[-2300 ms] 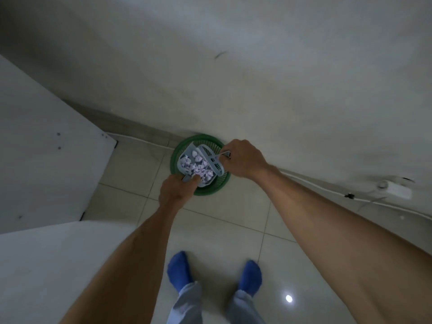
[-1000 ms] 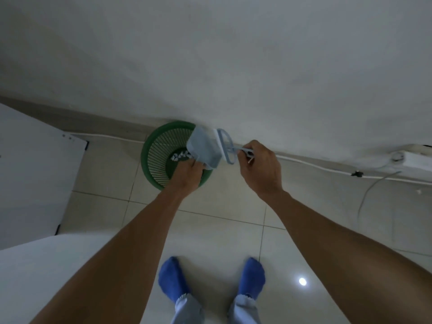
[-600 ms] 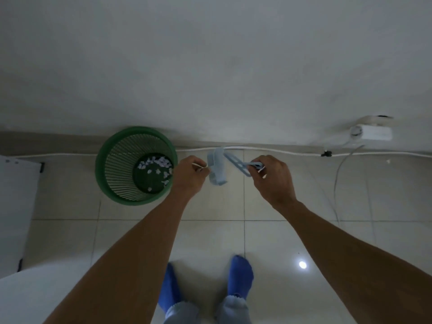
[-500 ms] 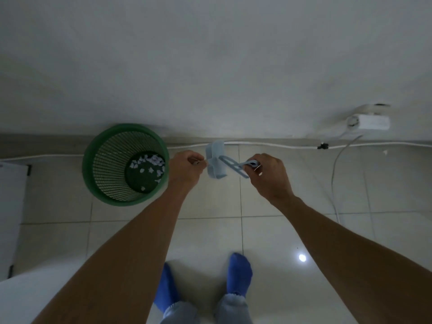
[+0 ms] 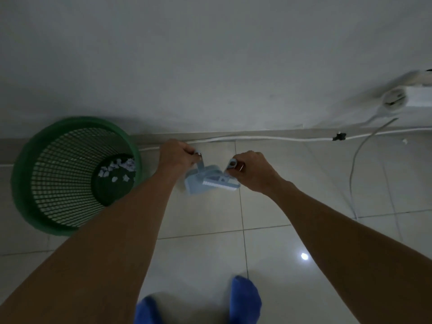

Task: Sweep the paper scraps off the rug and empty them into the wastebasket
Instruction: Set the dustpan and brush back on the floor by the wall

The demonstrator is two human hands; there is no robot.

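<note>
Nesting brush [image 5: 222, 182] into emptied dustpan [image 5: 195, 187], left hand [image 5: 176, 155] and right hand [image 5: 253, 174] each curl fingers round a handle, scraps [image 5: 117, 169] lying in the basket [image 5: 77, 123] at left.

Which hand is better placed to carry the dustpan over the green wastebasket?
Left. The left hand grips the dustpan by its handle and is the hand nearer the wastebasket. The right hand holds the brush on the side away from it.
</note>
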